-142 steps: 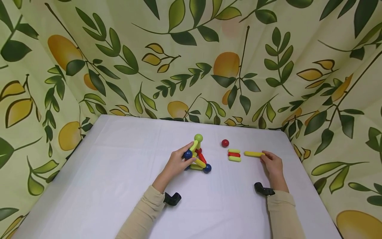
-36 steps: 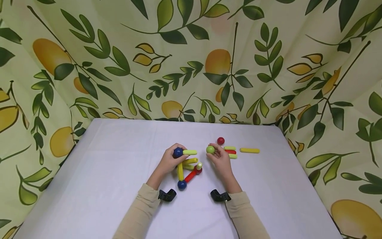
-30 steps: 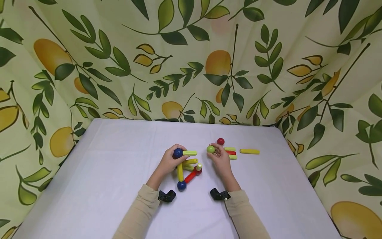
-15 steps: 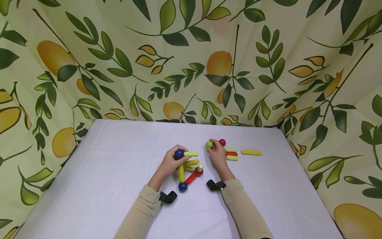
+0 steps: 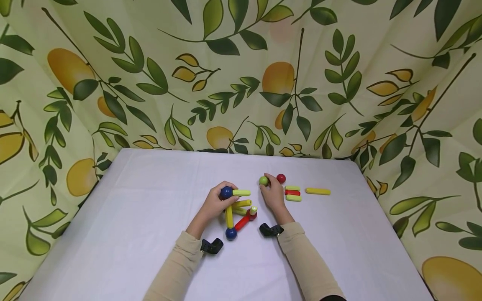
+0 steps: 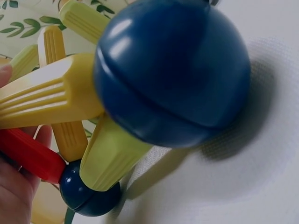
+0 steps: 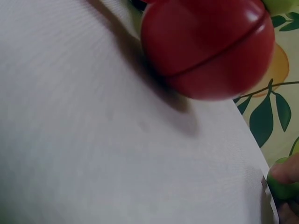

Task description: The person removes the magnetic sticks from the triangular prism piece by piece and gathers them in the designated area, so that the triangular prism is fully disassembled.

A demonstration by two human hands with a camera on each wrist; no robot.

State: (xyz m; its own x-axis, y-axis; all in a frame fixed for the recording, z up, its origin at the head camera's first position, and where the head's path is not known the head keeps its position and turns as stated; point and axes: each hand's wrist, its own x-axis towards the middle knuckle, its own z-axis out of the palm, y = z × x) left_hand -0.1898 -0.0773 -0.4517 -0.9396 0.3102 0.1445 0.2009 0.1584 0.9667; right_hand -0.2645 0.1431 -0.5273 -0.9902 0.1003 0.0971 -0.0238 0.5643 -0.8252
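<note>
In the head view my left hand (image 5: 214, 205) grips a frame of magnetic building rods and balls by its upper blue ball (image 5: 226, 192). A light green rod (image 5: 242, 192) sticks out rightward from that ball. Below it, a yellow rod (image 5: 229, 217) runs to a lower blue ball (image 5: 231, 233), and a red rod (image 5: 242, 223) joins that to a red ball (image 5: 252, 214). The frame's blue ball (image 6: 173, 70) looms large in the left wrist view. My right hand (image 5: 275, 195) holds a loose green ball (image 5: 263, 180) at the tabletop, left of a loose red ball (image 5: 281, 178).
To the right of my right hand lie two short light green rods (image 5: 293, 198) with a short red rod (image 5: 292, 192) between them. Farther right is a long yellow rod (image 5: 318, 191). A patterned curtain (image 5: 241, 83) stands behind the white table (image 5: 150, 175).
The long yellow rod, earlier in my right hand, lies on the table. The frame has been turned and its green ball is off. My right hand has carried that ball back beside the loose red ball.
</note>
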